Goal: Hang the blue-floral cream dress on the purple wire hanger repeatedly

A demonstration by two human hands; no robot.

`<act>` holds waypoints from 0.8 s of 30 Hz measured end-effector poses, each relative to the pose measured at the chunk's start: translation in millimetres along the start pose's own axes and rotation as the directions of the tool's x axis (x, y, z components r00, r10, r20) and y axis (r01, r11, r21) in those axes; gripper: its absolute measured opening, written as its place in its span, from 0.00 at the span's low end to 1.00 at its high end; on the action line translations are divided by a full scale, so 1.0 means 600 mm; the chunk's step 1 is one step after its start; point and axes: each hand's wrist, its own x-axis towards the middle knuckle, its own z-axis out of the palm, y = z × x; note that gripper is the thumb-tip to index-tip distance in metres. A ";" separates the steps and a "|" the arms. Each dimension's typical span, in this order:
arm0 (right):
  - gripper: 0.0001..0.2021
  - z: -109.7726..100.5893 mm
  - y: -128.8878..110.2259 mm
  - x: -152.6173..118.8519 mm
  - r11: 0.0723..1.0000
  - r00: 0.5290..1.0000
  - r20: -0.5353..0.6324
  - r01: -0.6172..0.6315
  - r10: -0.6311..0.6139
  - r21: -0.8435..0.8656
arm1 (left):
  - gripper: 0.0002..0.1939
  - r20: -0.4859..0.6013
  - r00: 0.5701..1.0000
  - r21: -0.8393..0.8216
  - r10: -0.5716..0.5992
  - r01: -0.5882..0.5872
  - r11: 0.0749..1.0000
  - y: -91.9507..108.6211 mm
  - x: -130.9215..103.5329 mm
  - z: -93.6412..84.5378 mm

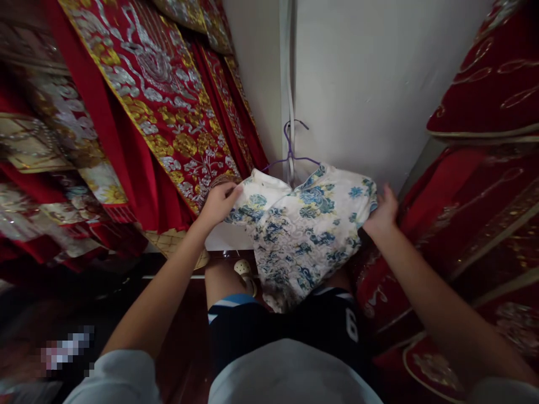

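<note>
A white blouse point(311, 224) with a blue and yellow flower print hangs on a purple hanger point(290, 152) in front of me, its short sleeves spread to both sides. My left hand point(219, 203) pinches the left shoulder and sleeve between thumb and fingers. At the other side, my right hand point(382, 212) is closed at the edge of the right sleeve; its fingertips are blurred and partly behind the cloth. The hanger's hook stands by a white cord point(290, 95) on the wall. Below, the blouse's hem reaches down between my knees.
Red garments with gold and silver embroidery point(168, 106) hang close on the left. More red embroidered cloth point(471, 207) stands on the right. A pale wall point(353, 73) is straight ahead. A cream clog with holes point(242, 267) lies on the dark floor.
</note>
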 end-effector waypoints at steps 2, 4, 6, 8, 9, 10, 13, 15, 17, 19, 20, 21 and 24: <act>0.11 0.010 -0.018 -0.003 0.997 0.996 -0.044 0.075 -0.075 -0.017 | 0.18 -0.035 0.999 -0.024 -0.033 0.032 0.999 -0.001 -0.005 0.002; 0.05 0.035 -0.039 0.003 0.978 0.980 -0.046 0.186 -0.192 -0.098 | 0.15 -0.089 0.995 -0.058 -0.039 0.033 0.998 0.004 -0.001 0.006; 0.04 0.073 -0.061 0.016 0.949 0.972 0.040 0.236 -0.233 -0.210 | 0.13 -0.132 0.991 -0.065 -0.017 0.009 0.998 0.011 0.010 0.009; 0.05 0.112 -0.080 0.024 0.909 0.968 0.147 0.241 -0.202 -0.339 | 0.11 -0.171 0.985 -0.047 0.020 -0.029 0.998 0.017 0.020 0.012; 0.10 0.129 -0.087 0.019 0.880 0.964 0.198 0.248 -0.180 -0.406 | 0.12 -0.191 0.981 -0.027 0.035 -0.041 0.999 0.019 0.022 0.013; 0.16 0.143 -0.093 0.006 0.847 0.955 0.249 0.264 -0.162 -0.462 | 0.14 -0.204 0.978 -0.004 0.041 -0.043 0.999 0.020 0.022 0.016; 0.26 0.154 -0.107 -0.087 0.756 0.877 0.471 0.372 -0.095 -0.539 | 0.20 -0.195 0.981 0.034 0.018 -0.012 0.999 0.020 0.009 0.033; 0.28 0.139 -0.123 -0.178 0.713 0.693 0.716 0.461 0.082 -0.528 | 0.18 -0.202 0.979 -0.054 -0.001 -0.010 0.998 0.019 -0.004 0.053; 0.30 0.117 -0.144 -0.259 0.714 0.299 0.876 0.508 0.378 -0.482 | 0.19 -0.298 0.952 -0.224 -0.069 0.001 0.975 0.020 -0.015 0.077; 0.31 0.098 -0.159 -0.305 0.701 -0.011 0.867 0.593 0.498 -0.396 | 0.23 -0.385 0.899 -0.424 -0.209 0.029 0.905 0.026 -0.020 0.097; 0.31 0.092 -0.161 -0.311 0.685 -0.075 0.847 0.627 0.527 -0.371 | 0.26 -0.387 0.878 -0.518 -0.282 0.047 0.854 0.032 -0.020 0.104; 0.30 0.087 -0.156 -0.306 0.660 -0.074 0.842 0.658 0.535 -0.362 | 0.29 -0.350 0.874 -0.607 -0.339 0.064 0.792 0.039 -0.019 0.108; 0.25 0.075 -0.111 -0.247 0.557 0.186 0.870 0.703 0.456 -0.443 | 0.31 -0.077 0.926 -0.812 -0.369 0.156 0.562 0.073 -0.015 0.107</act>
